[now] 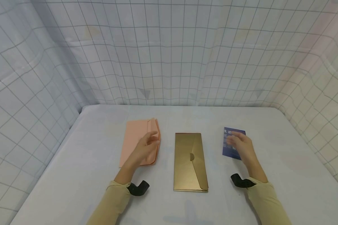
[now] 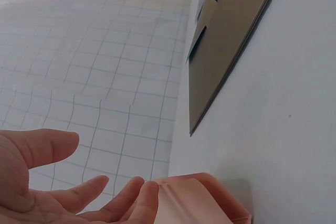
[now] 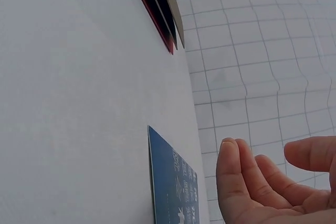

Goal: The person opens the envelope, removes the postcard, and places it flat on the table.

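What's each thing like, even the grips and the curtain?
Pink envelope: lying down, layers parted along one side.
Gold envelope: lying down, flap folded over.
Blue card: flat, print up.
Left grip: not closed, at the pink envelope; contact unclear.
Right grip: empty, not closed, above the blue card.
Curtain: hanging, rippled.

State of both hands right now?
Left hand: open, over the pink paper item, holding nothing.
Right hand: open, above the blue card, holding nothing.

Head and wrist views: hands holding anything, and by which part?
Nothing held: left hand at the pink paper item, right hand over the blue card, thumbs apart from fingers.
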A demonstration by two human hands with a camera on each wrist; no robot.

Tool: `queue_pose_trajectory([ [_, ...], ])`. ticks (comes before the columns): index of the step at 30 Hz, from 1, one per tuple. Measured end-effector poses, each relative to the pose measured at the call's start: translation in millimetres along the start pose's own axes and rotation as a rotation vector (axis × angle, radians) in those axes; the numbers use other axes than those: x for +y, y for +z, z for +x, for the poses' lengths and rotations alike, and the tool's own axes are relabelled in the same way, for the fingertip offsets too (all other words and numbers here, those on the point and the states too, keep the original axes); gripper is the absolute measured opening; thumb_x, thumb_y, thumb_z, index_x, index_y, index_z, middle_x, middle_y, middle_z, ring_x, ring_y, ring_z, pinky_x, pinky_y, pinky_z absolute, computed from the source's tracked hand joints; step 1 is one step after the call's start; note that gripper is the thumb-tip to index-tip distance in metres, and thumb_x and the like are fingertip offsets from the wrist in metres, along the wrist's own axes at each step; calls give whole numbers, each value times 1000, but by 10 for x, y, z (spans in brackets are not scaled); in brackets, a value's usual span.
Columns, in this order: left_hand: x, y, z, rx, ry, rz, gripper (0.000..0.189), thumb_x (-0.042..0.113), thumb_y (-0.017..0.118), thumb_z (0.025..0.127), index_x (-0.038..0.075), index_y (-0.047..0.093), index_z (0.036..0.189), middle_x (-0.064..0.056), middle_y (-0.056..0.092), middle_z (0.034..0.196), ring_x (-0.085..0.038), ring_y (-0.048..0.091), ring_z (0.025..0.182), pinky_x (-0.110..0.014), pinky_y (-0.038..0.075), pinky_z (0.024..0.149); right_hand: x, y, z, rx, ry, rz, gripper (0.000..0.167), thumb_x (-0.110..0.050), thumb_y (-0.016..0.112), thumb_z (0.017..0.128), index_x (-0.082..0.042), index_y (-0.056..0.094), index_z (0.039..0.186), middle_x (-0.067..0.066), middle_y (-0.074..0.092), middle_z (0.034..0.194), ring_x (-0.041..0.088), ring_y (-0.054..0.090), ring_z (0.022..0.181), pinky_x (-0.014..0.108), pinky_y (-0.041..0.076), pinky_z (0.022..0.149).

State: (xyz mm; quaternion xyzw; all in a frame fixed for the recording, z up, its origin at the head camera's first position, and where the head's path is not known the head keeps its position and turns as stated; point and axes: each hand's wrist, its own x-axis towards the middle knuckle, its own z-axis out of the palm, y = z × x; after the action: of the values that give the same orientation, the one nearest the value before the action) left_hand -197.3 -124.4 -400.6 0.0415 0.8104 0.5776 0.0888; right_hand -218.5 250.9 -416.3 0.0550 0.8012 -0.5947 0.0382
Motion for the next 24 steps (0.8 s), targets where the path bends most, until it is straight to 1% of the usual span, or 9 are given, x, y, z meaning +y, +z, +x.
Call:
queue_pose_trajectory([
  [3, 11, 53, -1, 3, -13, 20, 53, 15, 51, 95, 7, 32, 144, -22, 47, 135, -36, 43, 129, -49, 36, 107, 13, 41, -3, -21, -1, -29, 53, -32, 42, 99, 0, 36, 142, 8, 59, 121, -12, 59, 88, 11, 47, 85],
  [5, 18, 87, -1, 5, -17, 33, 54, 15, 51, 95, 7, 32, 144, -21, 47, 136, -36, 42, 130, -49, 37, 107, 19, 71, -9, -33, -3, -26, 53, -32, 43, 99, 0, 36, 142, 15, 55, 129, -12, 58, 89, 13, 48, 85],
  [8, 23, 129, -2, 6, -12, 53, 54, 16, 52, 94, 7, 33, 144, -20, 48, 135, -35, 43, 130, -49, 38, 106, 24, 111, -16, -49, -9, -10, 54, -32, 45, 98, 0, 35, 142, 22, 48, 136, -12, 58, 89, 12, 49, 86],
  [14, 10, 193, -6, -12, -5, 48, 53, 14, 52, 94, 7, 34, 143, -21, 50, 133, -35, 46, 128, -44, 41, 103, 19, 177, -28, -71, -1, -5, 55, -31, 49, 97, -2, 36, 142, 21, 46, 139, -11, 58, 89, 10, 47, 85],
  [15, 7, 204, -7, -16, -4, 47, 53, 14, 52, 94, 7, 35, 143, -21, 50, 133, -34, 47, 127, -41, 46, 95, 18, 186, -28, -76, 2, -10, 55, -31, 49, 96, -2, 36, 142, 21, 46, 139, -11, 58, 90, 10, 47, 85],
  [18, 0, 242, -10, -24, 6, 45, 51, 14, 53, 94, 7, 36, 142, -20, 51, 131, -33, 49, 124, -37, 47, 90, 10, 221, -26, -84, -3, -33, 55, -30, 50, 96, -2, 37, 141, 21, 48, 137, -9, 59, 91, 11, 47, 87],
  [21, -5, 293, -15, -37, 2, 42, 51, 15, 53, 94, 8, 37, 141, -19, 52, 130, -31, 51, 121, -39, 48, 90, -2, 263, -22, -89, -1, -70, 53, -30, 51, 95, -3, 39, 140, 20, 50, 136, -3, 60, 96, 18, 48, 92],
  [22, -8, 312, -16, -44, 3, 41, 51, 15, 53, 93, 8, 38, 141, -19, 52, 129, -31, 51, 121, -42, 45, 97, -6, 278, -22, -91, -1, -73, 52, -29, 51, 95, -2, 40, 139, 21, 51, 134, 0, 61, 98, 22, 48, 95],
  [24, -11, 351, -17, -61, -4, 36, 52, 16, 54, 93, 8, 38, 142, -19, 52, 129, -31, 51, 120, -45, 44, 98, -9, 307, -21, -98, 8, -92, 51, -29, 51, 95, -3, 42, 138, 20, 54, 133, 2, 62, 100, 28, 47, 98],
])
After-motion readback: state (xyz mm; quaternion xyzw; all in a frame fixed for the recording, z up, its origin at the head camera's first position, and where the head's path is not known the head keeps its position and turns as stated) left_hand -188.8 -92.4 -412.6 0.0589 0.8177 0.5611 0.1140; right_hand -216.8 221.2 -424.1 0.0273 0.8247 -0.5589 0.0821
